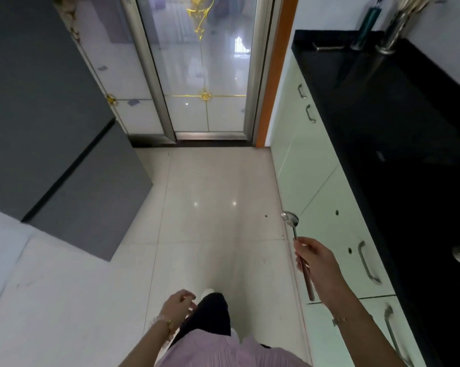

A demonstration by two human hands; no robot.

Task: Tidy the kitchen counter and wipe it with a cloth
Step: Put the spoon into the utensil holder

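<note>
The person's right hand [317, 263] is closed around the handle of a long spoon [297, 250], whose long axis runs away from the body, bowl foremost and just short of the black tabletop [398, 160] edge, over the floor [210, 207]. The utensil holder [394, 30] stands at the far end of that tabletop, well beyond the spoon's bowl and roughly along its axis, so the right hand is plainly the nearer one. The left hand [177, 303] hangs loosely curled and empty, far from the tabletop.
</note>
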